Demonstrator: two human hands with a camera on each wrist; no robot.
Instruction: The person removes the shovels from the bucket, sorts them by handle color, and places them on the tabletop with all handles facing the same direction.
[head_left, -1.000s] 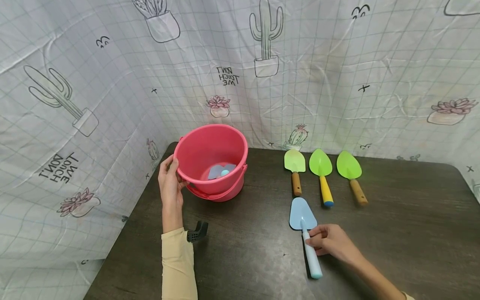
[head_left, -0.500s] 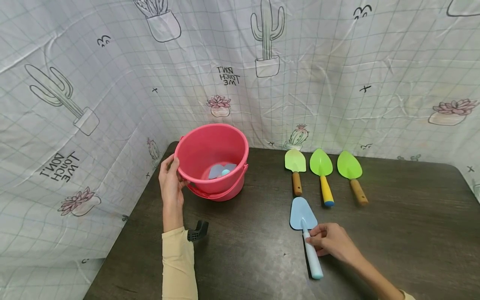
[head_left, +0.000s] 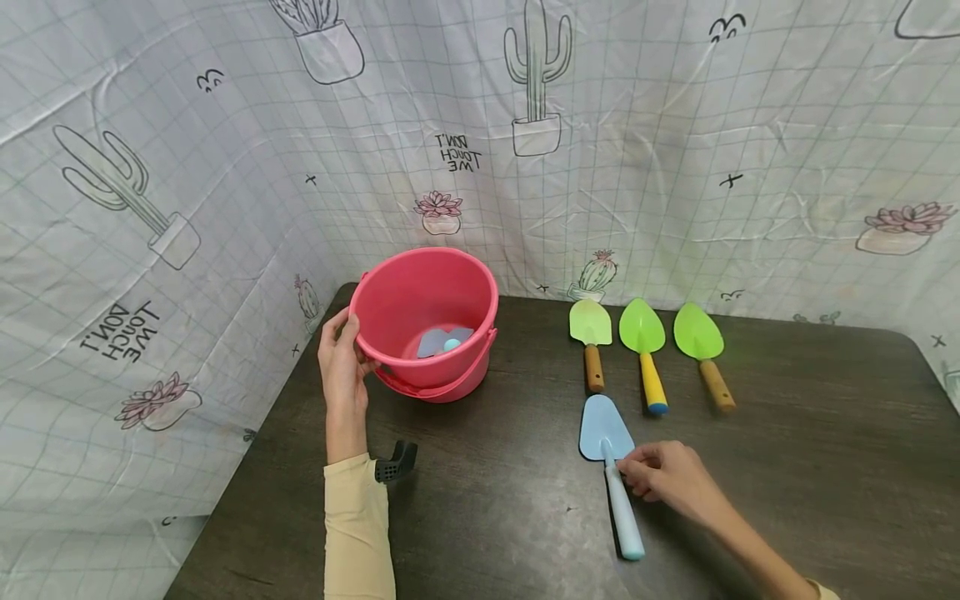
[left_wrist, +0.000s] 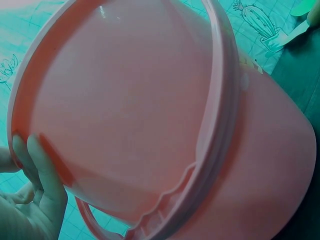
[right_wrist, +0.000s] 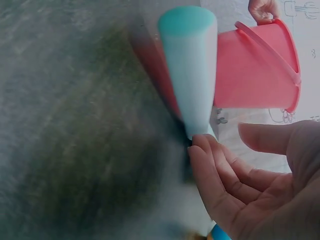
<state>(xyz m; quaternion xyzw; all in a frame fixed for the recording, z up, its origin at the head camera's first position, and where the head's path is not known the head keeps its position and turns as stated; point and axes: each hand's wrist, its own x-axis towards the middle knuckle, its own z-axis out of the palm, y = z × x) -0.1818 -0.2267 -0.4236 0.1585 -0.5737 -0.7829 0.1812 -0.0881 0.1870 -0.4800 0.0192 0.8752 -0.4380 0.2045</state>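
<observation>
Your right grip (head_left: 671, 479) has released its pinch on the blue trowel (head_left: 604, 433): the thumb now stands apart from the fingers, with the fingertips at or just beside the handle. The blue trowel lies on the tabletop (head_left: 510, 500), on the near side of the 3 green trowels (head_left: 642, 327); treat it as set down, not carried. Your left grip (head_left: 341, 358) holds the bucket (head_left: 420, 292) by its rim.

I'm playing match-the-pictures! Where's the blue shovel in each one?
Head: the blue shovel is in the lower half, right of the middle.
Left wrist: not in it.
Right wrist: its handle is in the upper half, just right of the middle.
Shared landmark: the pink bucket, in all three views.
</observation>
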